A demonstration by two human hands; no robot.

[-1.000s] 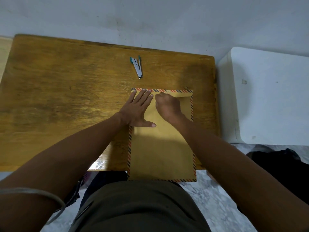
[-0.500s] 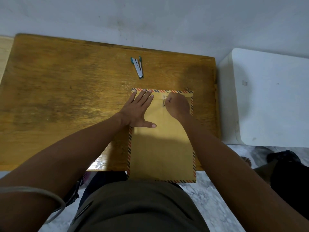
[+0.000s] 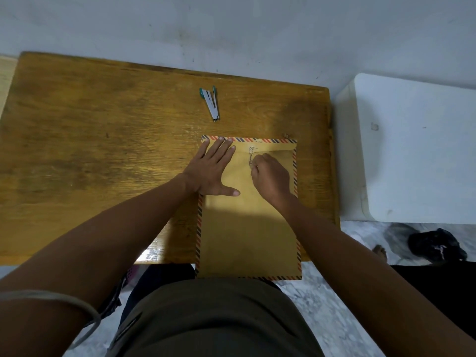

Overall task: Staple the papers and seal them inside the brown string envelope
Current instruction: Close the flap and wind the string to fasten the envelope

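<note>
You are working on the last stage, by the look of it: the brown string envelope (image 3: pixel 248 222) is lying flap-down at the centre-right of the desk (image 3: pixel 103 155), its lower end overhanging the near edge, and no loose papers are showing, so they are probably inside. Your left hand (image 3: pixel 212 171) is pressing flat and open on the upper left corner. Your right hand (image 3: pixel 270 176) is pinching its grip closed on the string (image 3: pixel 250 158) at the two buttons. The stapler (image 3: pixel 210 103) is lying apart, toward the top of the frame. Winding is likely what remains.
</note>
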